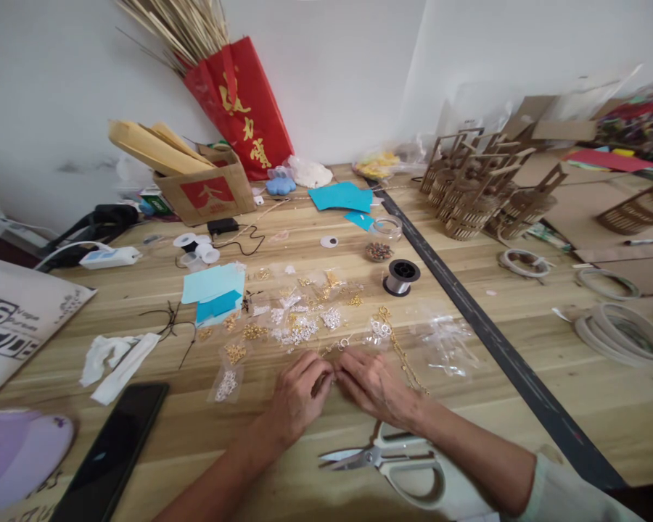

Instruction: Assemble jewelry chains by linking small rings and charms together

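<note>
My left hand (pixel 303 389) and my right hand (pixel 374 383) meet at the fingertips over the table, both closed in a pinch. A thin chain (pixel 328 350) with a small silver ring (pixel 345 342) shows just beyond the fingers. The exact part pinched is hidden by the fingertips. Under my right forearm lie open scissors (pixel 378 455) with pale handles. To the right of my right hand rests a gold chain (pixel 396 341), beside a small bag of silver rings (pixel 379 330). Small bags of silver beads (pixel 297 330) and gold findings (pixel 236 354) spread out ahead of my left hand.
A spool of wire (pixel 401 278) and a jar of beads (pixel 379 251) stand farther back. Clear plastic bags (pixel 449 344) lie at right, near a dark strip (pixel 484 312). A phone (pixel 112 453) is at left. Small bamboo baskets (pixel 468 210) stand at back right.
</note>
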{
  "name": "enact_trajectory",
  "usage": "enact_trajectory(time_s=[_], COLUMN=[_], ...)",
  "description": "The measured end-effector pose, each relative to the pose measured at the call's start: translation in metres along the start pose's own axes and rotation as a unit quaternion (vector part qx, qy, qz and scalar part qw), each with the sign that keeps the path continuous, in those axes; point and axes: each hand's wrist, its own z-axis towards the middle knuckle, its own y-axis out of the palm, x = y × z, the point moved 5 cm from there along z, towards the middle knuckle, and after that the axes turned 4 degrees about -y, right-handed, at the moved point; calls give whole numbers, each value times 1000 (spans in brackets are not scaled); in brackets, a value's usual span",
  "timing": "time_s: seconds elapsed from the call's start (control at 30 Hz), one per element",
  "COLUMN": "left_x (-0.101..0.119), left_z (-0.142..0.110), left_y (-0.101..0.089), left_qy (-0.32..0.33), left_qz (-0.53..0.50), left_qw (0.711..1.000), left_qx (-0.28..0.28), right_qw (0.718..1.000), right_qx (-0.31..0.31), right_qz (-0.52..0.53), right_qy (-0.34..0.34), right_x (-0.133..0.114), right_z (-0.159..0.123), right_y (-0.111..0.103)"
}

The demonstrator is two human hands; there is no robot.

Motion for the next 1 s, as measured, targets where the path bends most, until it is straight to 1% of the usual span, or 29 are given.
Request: enact_trajectory(time_s=[0.1,0.2,0.33,0.6,0.77,0.87,1.0], left_x=[-8,-16,-20,-24,-23,-23,-23], left_z=[1,0,1,0,1,2,2], left_y=[4,8,10,12,12,12,12], left_qy=[-73,-146,-202,-228,-242,-251,-265], left_qz=[-56,-118,-183,-205,-221,-254,-293], left_qw=[995,980,956,943,935,923,904], left_qx=[-30,-67,-108,-126,-134,-143,-161], right_qw=[1000,1000,1000,999,999,998,994], right_qx=[-2,3,8,20,17,11,11], right_qz=[2,13,26,31,38,59,107], right_qy=[-3,-7,-10,-26,-29,-24,-1], right_x=[-1,-2,-2,-1,-3,-3,1], right_z=[1,1,1,1,2,3,3], right_y=[-1,-3,-4,-4,-5,-6,-6])
